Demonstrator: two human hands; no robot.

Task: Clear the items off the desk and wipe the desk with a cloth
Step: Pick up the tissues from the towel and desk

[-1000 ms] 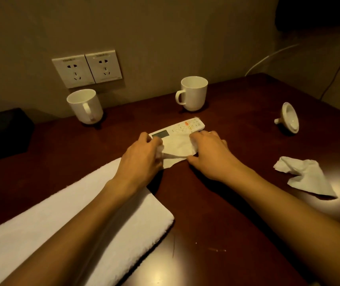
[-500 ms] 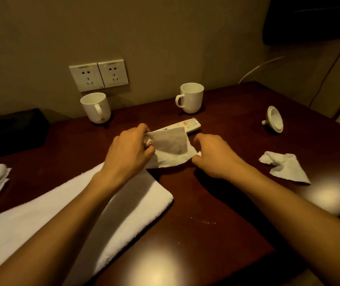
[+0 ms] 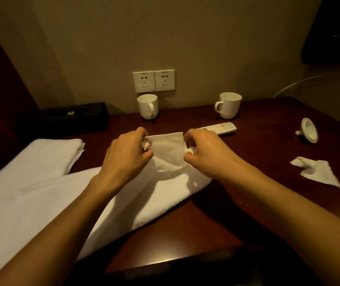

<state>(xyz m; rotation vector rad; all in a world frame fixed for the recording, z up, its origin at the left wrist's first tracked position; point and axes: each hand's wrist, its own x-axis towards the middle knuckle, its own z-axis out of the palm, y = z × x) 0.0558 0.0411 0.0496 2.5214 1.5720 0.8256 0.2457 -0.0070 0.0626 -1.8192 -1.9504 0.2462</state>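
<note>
Tissue (image 3: pixel 168 148) pinched taut between left hand (image 3: pixel 127 154) and right hand (image 3: pixel 203 153), long axis left-right

2 mugs (image 3: pixel 147 106) (image 3: pixel 228 105), 2 tissues (image 3: pixel 168 150) (image 3: pixel 317 171), 2 towels (image 3: pixel 47 155) (image 3: pixel 41 207).

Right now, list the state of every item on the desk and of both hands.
Left hand: pinching the tissue's left edge.
Right hand: pinching its right edge.
Tissue: lifted, stretched between the hands.
Left mug: upright.
Right mug: upright.
Remote: flat on the desk.
Lid: on its side.
Crumpled tissue: lying loose.
Towel: spread flat.
</note>
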